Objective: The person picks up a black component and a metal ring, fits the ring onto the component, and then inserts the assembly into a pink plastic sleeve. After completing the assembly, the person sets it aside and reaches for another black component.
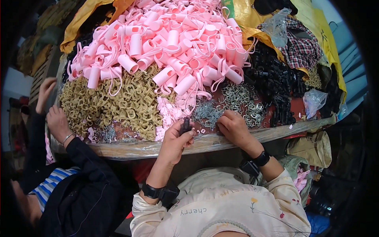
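Observation:
My left hand (pixel 172 141) is closed around a small black plastic part (pixel 185 125), held upright just over the table's front edge. My right hand (pixel 235 128) is curled, its fingertips pinched at the right side of a heap of small silvery metal pieces (pixel 207 113); whatever they grip is hidden. Small pink plastic pieces (pixel 175 108) lie beyond my left hand. Beyond my right hand are bent silver metal hooks (pixel 244 103), with a pile of black plastic parts (pixel 272 83) to their right.
A large heap of pink cylinders with straps (pixel 169 39) fills the table's back, behind brass-coloured metal loops (pixel 114 103). A co-worker's hand (pixel 58 123) rests by the loops at left. A clear plastic bag (pixel 314 103) lies at right. The table's wooden edge (pixel 205 144) runs before me.

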Available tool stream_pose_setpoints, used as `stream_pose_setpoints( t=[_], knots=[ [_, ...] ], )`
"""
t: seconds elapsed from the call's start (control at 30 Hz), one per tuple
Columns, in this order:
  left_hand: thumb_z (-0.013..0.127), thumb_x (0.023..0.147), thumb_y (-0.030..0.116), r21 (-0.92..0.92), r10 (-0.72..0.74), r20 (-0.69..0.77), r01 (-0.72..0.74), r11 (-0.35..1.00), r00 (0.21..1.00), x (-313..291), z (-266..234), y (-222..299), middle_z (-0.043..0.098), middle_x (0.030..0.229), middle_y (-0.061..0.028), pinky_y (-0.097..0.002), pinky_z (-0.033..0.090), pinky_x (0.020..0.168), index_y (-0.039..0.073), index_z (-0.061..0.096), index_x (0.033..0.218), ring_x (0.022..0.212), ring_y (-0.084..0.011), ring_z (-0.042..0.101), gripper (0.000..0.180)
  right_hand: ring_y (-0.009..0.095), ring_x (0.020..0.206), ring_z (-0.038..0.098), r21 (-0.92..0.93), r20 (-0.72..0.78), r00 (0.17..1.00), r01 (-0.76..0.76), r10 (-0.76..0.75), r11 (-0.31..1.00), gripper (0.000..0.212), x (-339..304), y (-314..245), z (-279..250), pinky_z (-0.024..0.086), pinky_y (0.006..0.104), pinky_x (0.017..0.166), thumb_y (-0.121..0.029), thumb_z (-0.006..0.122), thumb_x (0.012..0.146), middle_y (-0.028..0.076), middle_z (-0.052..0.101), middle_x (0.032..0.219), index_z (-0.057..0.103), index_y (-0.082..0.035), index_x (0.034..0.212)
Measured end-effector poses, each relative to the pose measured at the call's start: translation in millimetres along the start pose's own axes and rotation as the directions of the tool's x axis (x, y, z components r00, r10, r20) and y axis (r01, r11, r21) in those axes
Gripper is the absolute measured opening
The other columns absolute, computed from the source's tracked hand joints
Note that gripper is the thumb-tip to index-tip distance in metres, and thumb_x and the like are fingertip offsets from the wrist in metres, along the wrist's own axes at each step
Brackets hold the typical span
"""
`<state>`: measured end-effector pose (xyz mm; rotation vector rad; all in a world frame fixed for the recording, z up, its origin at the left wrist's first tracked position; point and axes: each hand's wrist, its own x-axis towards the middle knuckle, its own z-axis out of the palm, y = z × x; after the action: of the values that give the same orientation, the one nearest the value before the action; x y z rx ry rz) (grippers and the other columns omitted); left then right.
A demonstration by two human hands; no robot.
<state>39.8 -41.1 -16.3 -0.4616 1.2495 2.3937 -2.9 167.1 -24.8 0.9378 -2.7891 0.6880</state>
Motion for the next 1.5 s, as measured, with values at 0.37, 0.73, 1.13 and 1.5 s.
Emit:
stream_pose_setpoints(
  t=[0.37,0.73,1.13,1.5],
  knots=[
    [0.054,0.075,0.003,-0.025,-0.011,-0.006,0.011,1.000,1.000,2,2,-1,0.055,0.071,-0.0030,-0.0151,0.035,0.044,0.003,0.050,0.096,0.054,-0.0062,0.048,0.021,0.025,0.063,0.051,-0.027,0.035,0.999,-0.005,0.006,1.000,0.007,2,1,4,0.041,0.0334,0.055,-0.007,0.057,0.067,0.008,0.046,0.070,0.051,-0.004,0.070],
    [0.055,0.076,0.005,-0.028,0.002,0.003,-0.002,1.000,1.000,2,5,-1,0.055,0.072,-0.0021,-0.0154,0.035,0.045,0.004,0.051,0.095,0.054,-0.0054,0.048,0.020,0.027,0.062,0.050,0.121,0.004,0.997,-0.079,0.079,0.989,0.008,3,2,1,0.041,0.0334,0.055,-0.005,0.055,0.069,0.011,0.045,0.070,0.049,-0.002,0.074],
    [0.050,0.079,0.005,-0.307,-0.055,0.286,0.146,0.940,0.957,7,10,-11,0.053,0.094,-0.0087,-0.0224,0.043,0.062,0.001,0.040,0.116,0.076,-0.0119,0.051,0.038,0.013,0.056,0.045,0.759,0.318,0.894,-0.439,0.315,0.480,0.004,4,-8,-12,0.034,0.0207,0.050,-0.002,0.054,0.071,0.006,0.046,0.067,0.051,0.000,0.073],
    [0.047,0.084,0.011,-0.202,-0.066,0.285,0.128,0.971,0.956,0,15,-24,0.053,0.100,-0.0070,-0.0271,0.046,0.076,-0.001,0.041,0.116,0.087,-0.0130,0.053,0.034,0.021,0.053,0.049,0.270,-0.093,0.987,0.150,-0.130,0.951,0.010,10,-44,-34,0.039,0.0289,0.045,-0.004,0.060,0.063,0.007,0.044,0.065,0.051,-0.004,0.066]
  ],
)
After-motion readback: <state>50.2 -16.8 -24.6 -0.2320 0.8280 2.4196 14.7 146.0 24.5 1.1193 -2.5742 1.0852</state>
